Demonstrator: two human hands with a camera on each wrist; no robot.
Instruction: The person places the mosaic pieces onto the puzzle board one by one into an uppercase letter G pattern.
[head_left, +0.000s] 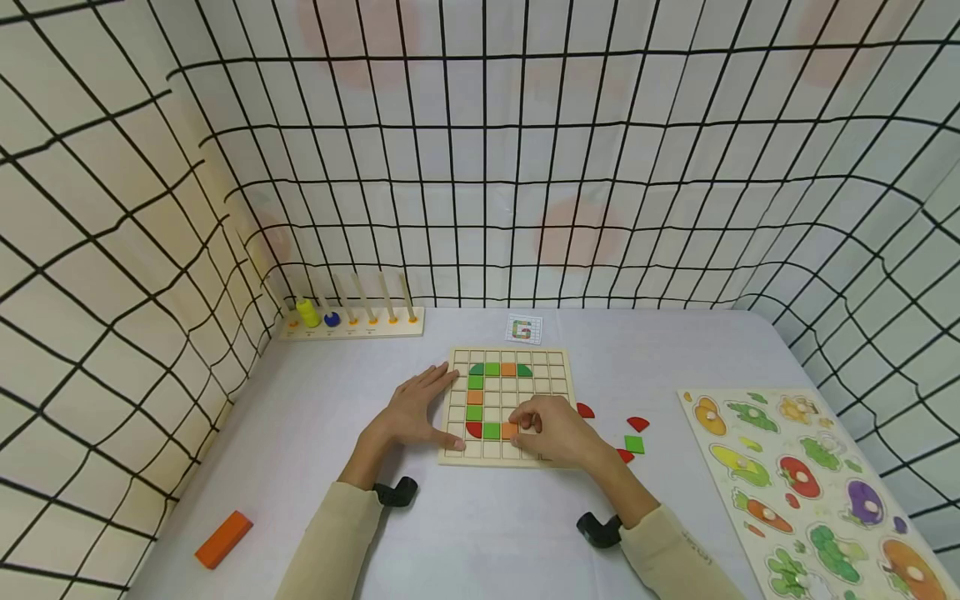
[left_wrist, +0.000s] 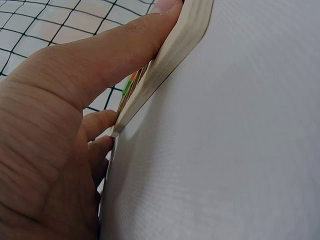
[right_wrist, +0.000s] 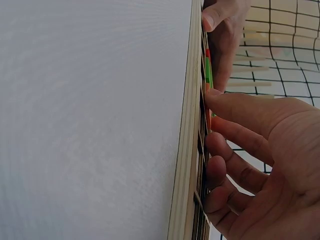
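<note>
Left hand (head_left: 411, 412) flat, steadying grid board (head_left: 558, 360) at left edge — right hand (head_left: 553, 429) fingertips pressing orange tile (head_left: 509, 430) into bottom-row cell; best kept square, flush.

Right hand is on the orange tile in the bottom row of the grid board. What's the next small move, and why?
Probably press the orange tile flat into its cell, then lift the right hand away. Its fingertips rest on the tile beside the green tile, while the left hand steadies the grid board at its left edge. Loose pieces lie to the right.
</note>
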